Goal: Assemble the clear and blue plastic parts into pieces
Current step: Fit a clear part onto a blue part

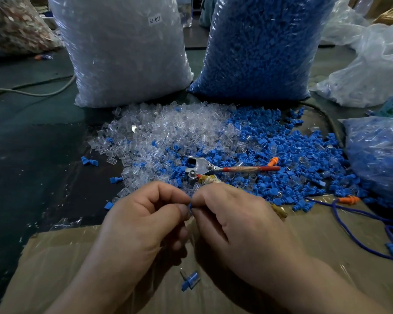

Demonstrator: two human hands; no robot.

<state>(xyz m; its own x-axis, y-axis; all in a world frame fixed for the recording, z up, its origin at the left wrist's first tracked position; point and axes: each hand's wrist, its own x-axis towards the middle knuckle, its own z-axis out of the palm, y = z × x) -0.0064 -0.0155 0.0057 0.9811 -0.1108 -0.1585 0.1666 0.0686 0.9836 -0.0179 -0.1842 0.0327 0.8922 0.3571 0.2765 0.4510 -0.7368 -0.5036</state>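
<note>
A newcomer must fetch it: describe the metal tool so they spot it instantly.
Start at the tall clear bag and blue bag. On the loose pile before them lies the tool. It alone is silver metal with a thin red handle.

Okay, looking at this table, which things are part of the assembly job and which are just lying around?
For the job: left hand and right hand pinching a blue part; clear pile; blue pile; clear bag; blue bag; finished piece on the cardboard.
Just lying about: pliers; orange earplug; blue cord; grey cable.
</note>
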